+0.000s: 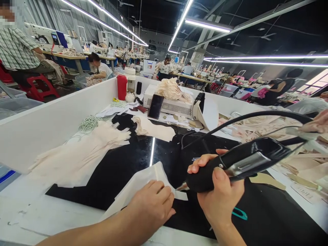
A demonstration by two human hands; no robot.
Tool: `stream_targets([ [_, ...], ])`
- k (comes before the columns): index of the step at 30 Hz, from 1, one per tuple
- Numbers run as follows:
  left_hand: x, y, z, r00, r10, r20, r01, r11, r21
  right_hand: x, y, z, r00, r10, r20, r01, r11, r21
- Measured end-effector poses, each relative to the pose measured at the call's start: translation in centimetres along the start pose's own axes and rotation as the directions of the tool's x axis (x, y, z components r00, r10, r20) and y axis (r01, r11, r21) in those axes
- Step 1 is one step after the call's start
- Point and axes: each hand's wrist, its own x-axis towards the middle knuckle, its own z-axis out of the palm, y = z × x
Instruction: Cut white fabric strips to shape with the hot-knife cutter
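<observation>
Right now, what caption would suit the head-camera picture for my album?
Right hand grips a black handheld tool; left hand rests on white material.

One black tool (205,176), one phone (155,106)

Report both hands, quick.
Left hand: fingers curled on the pale fabric; can't tell whether it is gripped.
Right hand: closed, holding the black handheld tool.
</observation>
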Motion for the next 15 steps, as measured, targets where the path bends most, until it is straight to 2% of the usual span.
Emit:
stream_targets([
  [7, -0.23, -0.3, 0.31, 1.0, 0.0, 0.007, 0.0, 1.0, 0.011, 0.45, -0.37, -0.7, 0.997, -0.008, -0.074, 0.007, 1.0, -0.013],
  [15, -0.06, -0.3, 0.08, 0.999, 0.024, 0.025, -0.024, 0.999, 0.029, 0.13, -0.03, -0.99, 0.998, -0.03, -0.053, 0.029, 0.999, -0.024],
])
